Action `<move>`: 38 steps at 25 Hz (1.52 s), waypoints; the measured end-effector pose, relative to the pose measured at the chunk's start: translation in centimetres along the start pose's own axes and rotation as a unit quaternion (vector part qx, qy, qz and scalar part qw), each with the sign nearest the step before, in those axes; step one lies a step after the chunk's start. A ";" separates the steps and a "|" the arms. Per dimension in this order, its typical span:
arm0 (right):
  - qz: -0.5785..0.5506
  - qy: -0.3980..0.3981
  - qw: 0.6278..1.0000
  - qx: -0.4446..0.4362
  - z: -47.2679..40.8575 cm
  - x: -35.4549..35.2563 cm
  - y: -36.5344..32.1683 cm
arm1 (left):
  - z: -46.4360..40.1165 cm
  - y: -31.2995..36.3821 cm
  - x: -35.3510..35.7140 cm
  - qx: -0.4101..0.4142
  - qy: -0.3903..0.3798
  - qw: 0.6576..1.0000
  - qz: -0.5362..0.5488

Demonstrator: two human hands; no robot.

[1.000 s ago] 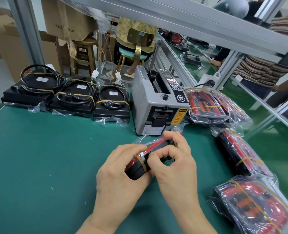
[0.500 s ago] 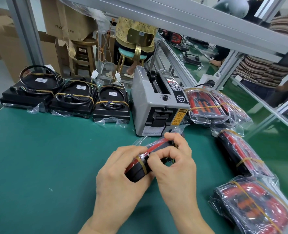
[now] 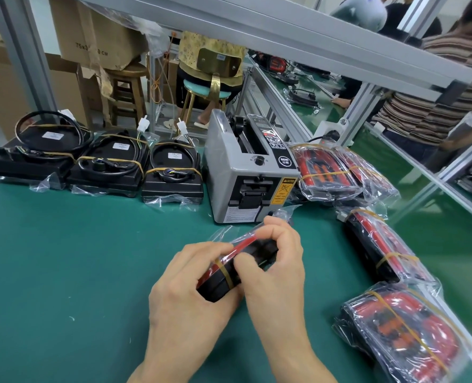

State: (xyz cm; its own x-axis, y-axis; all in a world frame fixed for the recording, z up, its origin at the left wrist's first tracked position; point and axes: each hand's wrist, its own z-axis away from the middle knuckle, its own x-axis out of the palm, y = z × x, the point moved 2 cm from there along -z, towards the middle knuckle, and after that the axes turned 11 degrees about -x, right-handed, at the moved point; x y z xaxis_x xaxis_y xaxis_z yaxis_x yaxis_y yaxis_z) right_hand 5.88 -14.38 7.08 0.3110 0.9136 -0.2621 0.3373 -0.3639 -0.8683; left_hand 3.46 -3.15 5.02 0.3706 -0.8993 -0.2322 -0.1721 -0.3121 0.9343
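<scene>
Both hands clasp a bagged red-and-black part (image 3: 236,268) above the green mat (image 3: 63,272): the left hand (image 3: 186,302) wraps its near end, the right hand (image 3: 276,275) pinches the plastic. Behind, the grey tape dispenser (image 3: 250,175) carries a yellow "CAUTION" label (image 3: 282,191) and a "SEMI" badge.

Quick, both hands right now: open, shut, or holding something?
Left hand: grips the bagged red-and-black unit.
Right hand: fingers curled round the same unit.

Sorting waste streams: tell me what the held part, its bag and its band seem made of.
Part: glossy black and red shell, likely moulded plastic.
Bag: clear crinkled film with glare, probably polythene.
Band: thin tan loop stretched tight, looks like rubber.
</scene>
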 end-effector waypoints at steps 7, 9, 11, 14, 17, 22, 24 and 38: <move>0.017 -0.048 0.997 -0.058 0.2 -0.2 0.5 | -0.3 -0.1 0.0 0.001 0.003 1.000 -0.007; 0.033 -0.067 0.996 -0.057 0.2 -0.2 0.5 | -0.3 -0.1 0.0 0.000 0.004 1.000 -0.004; 0.035 -0.084 0.995 -0.047 0.0 -0.5 0.4 | -0.3 -0.1 0.0 0.000 0.005 1.000 -0.001; 0.042 -0.081 0.995 -0.046 -0.7 -1.1 0.1 | -0.3 -0.3 0.0 -0.009 -0.001 1.000 -0.004; 0.068 -0.061 0.993 -0.074 -0.6 -0.9 0.1 | -0.2 -0.3 0.0 0.000 0.001 1.000 -0.014; 0.020 -0.064 0.996 -0.051 -0.9 -0.9 0.6 | -0.2 -0.6 -0.1 0.004 0.003 1.000 -0.023; 0.047 -0.084 0.993 -0.063 -0.9 -0.8 0.2 | -0.3 -0.5 -0.1 0.004 0.002 1.000 -0.022; -0.100 -0.270 0.956 0.055 -5.5 -4.4 4.9 | -3.2 -0.5 -5.2 0.016 -0.114 0.987 -0.113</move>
State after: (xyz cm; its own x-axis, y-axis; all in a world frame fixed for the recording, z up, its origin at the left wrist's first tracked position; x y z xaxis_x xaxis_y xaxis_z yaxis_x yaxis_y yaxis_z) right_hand 11.08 -21.17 6.33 -0.2631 0.9345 -0.2396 0.2375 -0.1780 -0.9549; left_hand 4.55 2.69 6.63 0.1878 -0.8502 -0.4918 -0.1384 -0.5187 0.8437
